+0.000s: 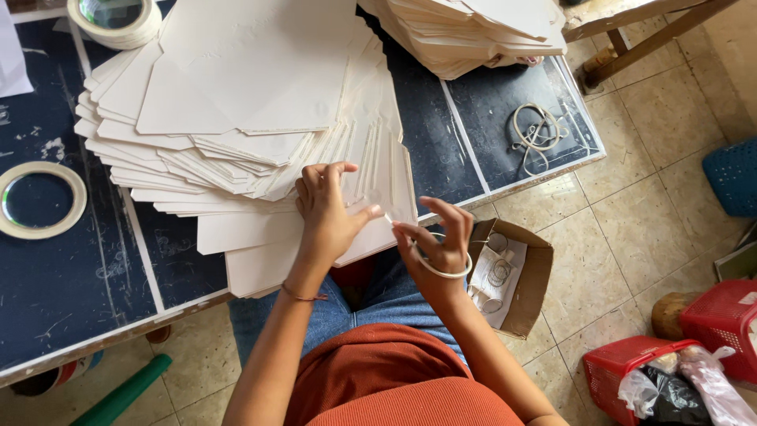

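Observation:
My left hand [327, 207] pinches the near corner of a cream card sheet [378, 177] at the edge of a big fanned pile of flat card cut-outs [236, 102] on the dark blue table [63, 276]. My right hand [438, 241] is just to the right, fingertips almost meeting the left thumb, and it holds a tape roll [444, 265] looped around its fingers, with a thin strip of tape pulled toward the sheet's corner.
Two more tape rolls [39, 199] [114, 20] lie on the table's left side. A second card stack [481, 31] sits at the far right, with loose rubber bands [536, 130] beside it. A small cardboard box [512, 276] rests by my knee. Red baskets [670, 371] stand on the tiled floor.

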